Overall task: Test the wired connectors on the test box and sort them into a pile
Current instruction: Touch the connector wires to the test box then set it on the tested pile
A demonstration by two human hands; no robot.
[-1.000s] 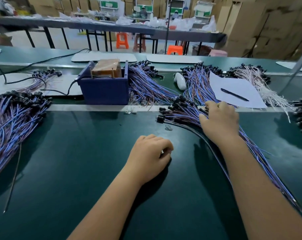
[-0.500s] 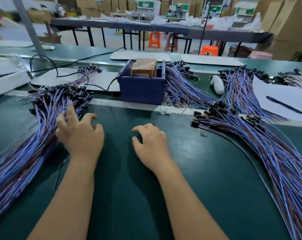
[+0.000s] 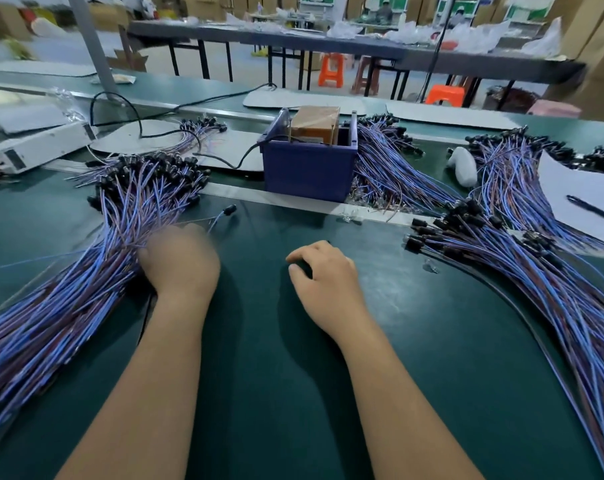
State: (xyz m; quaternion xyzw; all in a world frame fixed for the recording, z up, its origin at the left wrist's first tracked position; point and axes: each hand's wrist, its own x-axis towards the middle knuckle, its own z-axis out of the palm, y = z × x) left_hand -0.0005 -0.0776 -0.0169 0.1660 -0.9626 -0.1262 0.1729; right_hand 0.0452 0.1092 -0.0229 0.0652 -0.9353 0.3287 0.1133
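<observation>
Sorting looks midway: left hand (image 3: 179, 261) grips wires in the left pile (image 3: 86, 289), right hand (image 3: 323, 275) loosely curled and empty, right pile (image 3: 536, 271) seemingly untested.

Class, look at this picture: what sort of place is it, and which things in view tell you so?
Most likely a factory assembly line. Big piles of wired connectors lie along a green workbench, with stacked cardboard cartons behind.

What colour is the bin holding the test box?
Dark blue bin; clearest in the head view.
</observation>
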